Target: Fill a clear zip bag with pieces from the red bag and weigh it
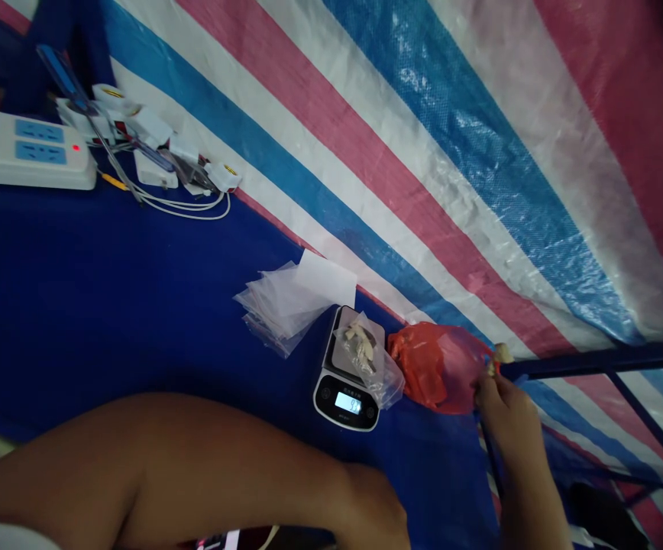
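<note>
Blue tarp [137, 321], pink-striped tarp [423, 153], white power strip [22, 149], digital scale [346, 374]

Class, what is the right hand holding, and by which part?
The right hand pinches the red bag by its rim, beside a pale lump.

You wear this camera on your head, so it faces forward and down from close above your left hand [369, 508], low in the frame, and your right hand [506, 412] at lower right. The digital scale [346, 368] sits near centre, the power strip [25, 149] upper left, and the striped tarpaulin [423, 153] fills the upper right.
</note>
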A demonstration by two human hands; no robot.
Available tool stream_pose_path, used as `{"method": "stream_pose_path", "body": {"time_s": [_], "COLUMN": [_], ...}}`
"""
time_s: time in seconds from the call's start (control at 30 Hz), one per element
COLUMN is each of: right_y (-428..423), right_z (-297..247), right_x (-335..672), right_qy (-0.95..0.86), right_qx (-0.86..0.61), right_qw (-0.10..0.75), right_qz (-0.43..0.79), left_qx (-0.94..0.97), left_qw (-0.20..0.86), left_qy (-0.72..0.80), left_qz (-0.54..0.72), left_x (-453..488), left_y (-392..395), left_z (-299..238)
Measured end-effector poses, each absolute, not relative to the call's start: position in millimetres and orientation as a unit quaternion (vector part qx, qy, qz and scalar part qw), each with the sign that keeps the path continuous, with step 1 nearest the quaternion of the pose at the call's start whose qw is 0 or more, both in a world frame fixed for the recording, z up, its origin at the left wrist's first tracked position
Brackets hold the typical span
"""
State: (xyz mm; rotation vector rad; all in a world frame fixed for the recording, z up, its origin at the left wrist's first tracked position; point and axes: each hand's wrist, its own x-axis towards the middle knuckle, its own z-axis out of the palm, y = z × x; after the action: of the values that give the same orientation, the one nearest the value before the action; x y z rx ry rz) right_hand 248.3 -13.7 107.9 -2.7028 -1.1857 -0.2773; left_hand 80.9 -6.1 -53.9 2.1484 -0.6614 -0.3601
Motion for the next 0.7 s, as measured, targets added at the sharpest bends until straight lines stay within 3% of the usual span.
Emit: {"method": "stream_pose_path", "body": {"time_s": [0.1, 0.33, 0.43, 0.53, 0.6, 0.7], "right_y": [11.4, 40.8, 39.2, 15.1, -14.7, -63.0], "right_z": [104.8, 82.5, 87.0, 96.8, 98.4, 85.7], "right_x": [248.9, 253.1, 250.1, 234.9, 220.4, 197.2], "right_qy": [-0.371, -0.336, -0.391, -0.402, -0.418, -0.464], "right_qx": [-0.914, -0.924, -0.898, -0.879, -0.881, -0.885], "right_qw": [-0.008, -0.082, -0.062, 0.01, 0.039, 0.027], "right_qz": [-0.161, -0.163, -0.193, -0.257, -0.217, -0.028], "left_qx": [0.873, 0.874, 0.873, 0.868, 0.863, 0.871], "left_qw": [0.401, 0.398, 0.406, 0.421, 0.426, 0.403], "left_qy": [-0.253, -0.249, -0.235, -0.236, -0.248, -0.266], "left_qz": [-0.112, -0.127, -0.135, -0.12, -0.11, -0.091], "left_x": [76.2, 68.9, 69.1, 69.6, 69.3, 66.4], "left_y": [-5.2, 4.3, 5.6, 5.6, 5.3, 4.3], "left_z": [-52.9, -42.6, -41.1, -41.7, -41.8, -40.6]}}
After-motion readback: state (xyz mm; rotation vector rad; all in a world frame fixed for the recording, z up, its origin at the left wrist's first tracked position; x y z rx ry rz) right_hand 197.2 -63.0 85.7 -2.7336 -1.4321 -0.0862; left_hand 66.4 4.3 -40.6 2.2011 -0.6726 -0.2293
